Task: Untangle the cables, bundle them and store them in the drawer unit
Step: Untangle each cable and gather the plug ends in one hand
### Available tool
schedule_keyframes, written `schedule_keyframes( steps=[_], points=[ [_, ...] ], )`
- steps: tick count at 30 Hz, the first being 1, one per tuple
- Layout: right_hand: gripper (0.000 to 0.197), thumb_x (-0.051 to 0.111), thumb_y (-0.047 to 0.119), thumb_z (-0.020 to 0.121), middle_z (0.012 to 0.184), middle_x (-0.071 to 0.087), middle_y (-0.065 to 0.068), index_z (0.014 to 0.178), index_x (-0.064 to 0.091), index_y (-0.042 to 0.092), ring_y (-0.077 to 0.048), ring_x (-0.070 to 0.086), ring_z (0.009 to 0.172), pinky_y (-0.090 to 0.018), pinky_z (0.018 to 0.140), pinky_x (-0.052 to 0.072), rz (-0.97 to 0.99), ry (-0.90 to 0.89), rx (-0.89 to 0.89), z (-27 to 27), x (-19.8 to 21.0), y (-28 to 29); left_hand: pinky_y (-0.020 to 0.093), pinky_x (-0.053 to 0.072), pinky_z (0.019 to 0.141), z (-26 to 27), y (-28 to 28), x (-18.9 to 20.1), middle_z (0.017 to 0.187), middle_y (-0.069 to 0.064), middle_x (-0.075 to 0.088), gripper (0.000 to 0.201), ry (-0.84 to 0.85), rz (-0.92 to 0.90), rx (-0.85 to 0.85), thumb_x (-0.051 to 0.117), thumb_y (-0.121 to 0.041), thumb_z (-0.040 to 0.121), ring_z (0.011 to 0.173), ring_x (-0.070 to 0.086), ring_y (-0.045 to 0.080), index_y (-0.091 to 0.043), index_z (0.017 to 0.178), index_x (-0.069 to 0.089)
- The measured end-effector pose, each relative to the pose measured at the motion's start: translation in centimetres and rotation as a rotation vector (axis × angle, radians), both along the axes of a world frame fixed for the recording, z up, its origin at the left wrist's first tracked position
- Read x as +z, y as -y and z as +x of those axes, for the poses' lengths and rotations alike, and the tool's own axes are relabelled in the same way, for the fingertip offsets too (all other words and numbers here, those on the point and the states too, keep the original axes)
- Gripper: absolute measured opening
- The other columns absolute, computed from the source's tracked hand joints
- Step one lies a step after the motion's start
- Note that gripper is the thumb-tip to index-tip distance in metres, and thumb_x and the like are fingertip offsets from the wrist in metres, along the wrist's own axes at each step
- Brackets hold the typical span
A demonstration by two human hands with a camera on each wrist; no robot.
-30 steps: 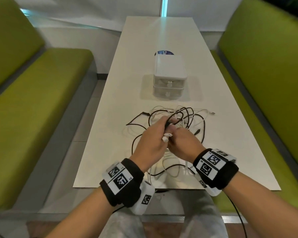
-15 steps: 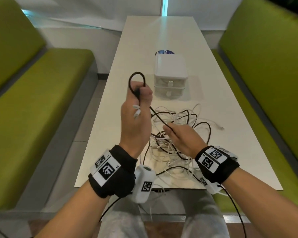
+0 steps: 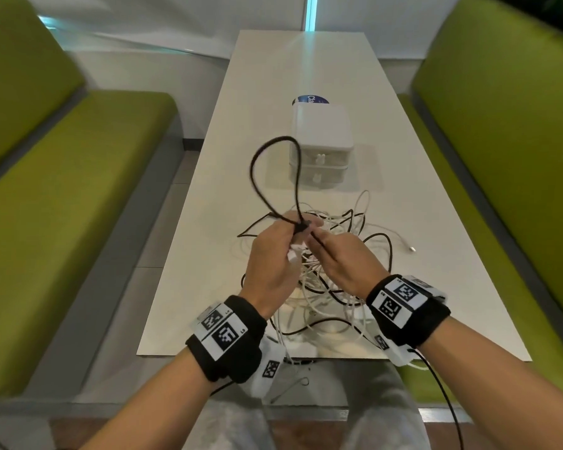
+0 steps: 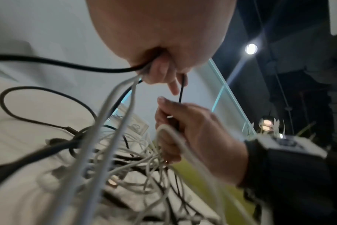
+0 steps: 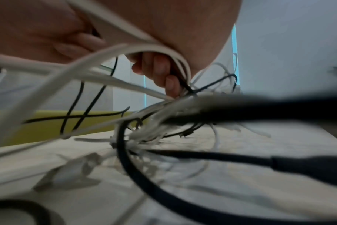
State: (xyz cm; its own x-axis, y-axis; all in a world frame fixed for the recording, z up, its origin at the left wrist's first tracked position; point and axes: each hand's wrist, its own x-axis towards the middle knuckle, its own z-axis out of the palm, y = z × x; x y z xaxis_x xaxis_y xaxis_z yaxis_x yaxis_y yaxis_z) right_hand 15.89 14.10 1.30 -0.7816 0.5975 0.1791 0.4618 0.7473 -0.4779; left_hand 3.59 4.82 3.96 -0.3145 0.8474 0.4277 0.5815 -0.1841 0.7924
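Black cable (image 3: 275,177) looped upright, white cables (image 3: 325,287) tangled

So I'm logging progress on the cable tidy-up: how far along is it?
Early. Nothing looks finished: the drawer unit has both drawers closed, and no bundle shows. In hand: the left hand and right hand hold a black cable, its loop raised above the tangle on the table. Left: separating black and white cables, bundling, storing.

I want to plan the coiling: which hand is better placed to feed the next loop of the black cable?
Probably the right hand: it pinches the black cable on the side of the tangled pile, while the left hand holds the loop's base.
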Motion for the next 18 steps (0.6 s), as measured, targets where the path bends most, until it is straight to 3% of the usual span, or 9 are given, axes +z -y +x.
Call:
schedule_keyframes(
  steps=[2, 3, 5, 9, 12, 15, 18],
  points=[
    [0.043, 0.027, 0.043, 0.100, 0.062, 0.050, 0.000, 0.107, 0.056, 0.012, -0.024, 0.047, 0.057, -0.036, 0.056, 0.037, -0.008, 0.033, -0.009, 0.0, -0.4, -0.7, 0.020, 0.045, 0.067, 0.0, 0.1, 1.0, 0.079, -0.011, 0.067, 0.024, 0.158, 0.071, 0.036, 0.044, -0.013, 0.101, 0.072, 0.062, -0.001, -0.022, 0.087, 0.061],
    [0.037, 0.030, 0.040, 0.102, 0.064, 0.052, -0.002, 0.102, 0.055, 0.013, -0.026, 0.048, 0.058, -0.037, 0.057, 0.038, -0.006, 0.061, -0.011, -0.1, -0.7, -1.1, 0.021, 0.039, 0.058, -0.1, 0.2, 1.6, 0.071, -0.011, 0.062, 0.027, 0.236, 0.100, 0.039, 0.040, -0.023, 0.103, 0.059, 0.055, 0.001, -0.025, 0.083, 0.059],
    [0.031, 0.031, 0.037, 0.103, 0.067, 0.056, -0.009, 0.087, 0.046, 0.016, -0.030, 0.050, 0.061, -0.037, 0.058, 0.038, -0.009, 0.098, -0.028, -0.4, -0.9, -1.9, 0.025, 0.029, 0.053, -0.3, 0.2, 2.7, 0.065, -0.010, 0.051, 0.032, 0.334, 0.134, 0.025, 0.035, -0.035, 0.103, 0.051, 0.040, 0.007, -0.034, 0.075, 0.051],
    [0.034, 0.027, 0.038, 0.104, 0.074, 0.060, -0.012, 0.091, 0.046, 0.014, -0.031, 0.052, 0.067, -0.035, 0.060, 0.035, 0.004, 0.122, -0.079, -1.5, -0.3, -3.8, 0.024, 0.029, 0.056, -0.5, -0.1, 3.6, 0.063, -0.012, 0.044, 0.034, 0.318, 0.104, -0.006, 0.035, -0.033, 0.103, 0.054, 0.037, 0.008, -0.037, 0.072, 0.046],
    [0.032, 0.027, 0.038, 0.104, 0.071, 0.052, -0.002, 0.090, 0.046, 0.016, -0.025, 0.044, 0.067, -0.032, 0.062, 0.029, 0.016, 0.150, -0.094, -2.0, 0.7, -4.9, 0.017, 0.035, 0.059, -0.6, 0.3, 3.3, 0.067, -0.014, 0.047, 0.032, 0.415, 0.119, -0.008, 0.037, -0.030, 0.102, 0.059, 0.041, 0.006, -0.039, 0.074, 0.049],
    [0.036, 0.027, 0.040, 0.103, 0.062, 0.044, 0.007, 0.078, 0.040, 0.019, -0.022, 0.043, 0.063, -0.030, 0.062, 0.027, 0.043, 0.119, -0.054, -1.9, 1.2, -4.4, 0.006, 0.035, 0.054, -0.3, 1.0, 3.8, 0.066, -0.013, 0.046, 0.028, 0.516, 0.175, 0.004, 0.036, -0.020, 0.104, 0.055, 0.044, 0.002, -0.022, 0.079, 0.049],
    [0.047, 0.026, 0.045, 0.101, 0.066, 0.053, 0.003, 0.073, 0.047, 0.014, -0.021, 0.049, 0.063, -0.033, 0.060, 0.033, 0.061, 0.072, -0.009, -1.4, 1.2, -4.0, 0.010, 0.030, 0.045, -0.3, 1.7, 5.3, 0.063, -0.014, 0.043, 0.026, 0.593, 0.280, 0.009, 0.035, -0.020, 0.102, 0.050, 0.035, 0.001, -0.016, 0.079, 0.046]
  ],
)
